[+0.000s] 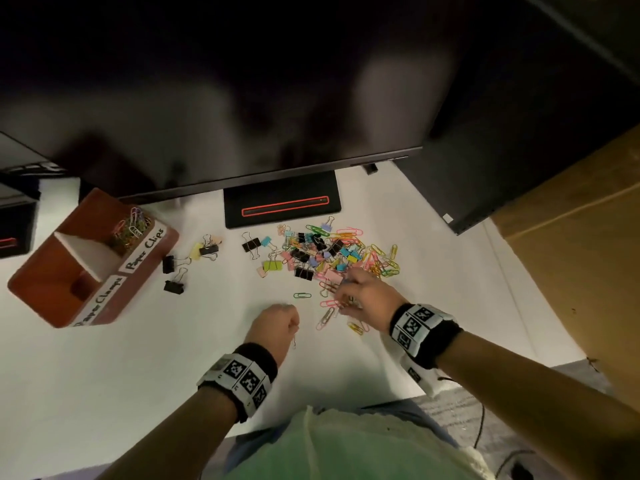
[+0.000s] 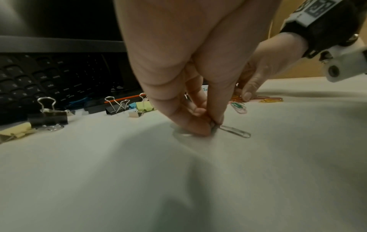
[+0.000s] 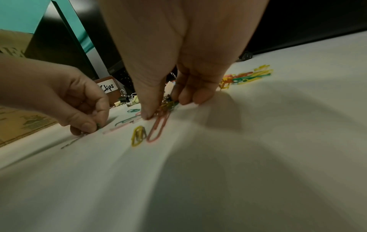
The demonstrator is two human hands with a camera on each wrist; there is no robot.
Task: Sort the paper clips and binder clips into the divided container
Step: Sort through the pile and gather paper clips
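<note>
A red-brown divided container (image 1: 45, 282) stands at the left, labelled "Paper Clips" and "Paper Clamps". Its far compartment holds several coloured paper clips (image 1: 130, 226). A mixed pile of paper clips and binder clips (image 1: 329, 254) lies in front of the monitor stand. My left hand (image 2: 213, 125) is down on the table, thumb and finger pinching one end of a grey paper clip (image 2: 235, 131). My right hand (image 3: 163, 108) pinches a small bunch of coloured paper clips at the pile's near edge. A pink clip (image 3: 158, 128) and a yellow clip (image 3: 138, 136) lie just below it.
A black monitor on its stand (image 1: 282, 202) overhangs the back of the white table. Loose black binder clips (image 1: 173, 273) lie between the container and the pile. A green paper clip (image 1: 302, 295) lies between my hands. A cardboard box (image 1: 571, 254) stands at the right.
</note>
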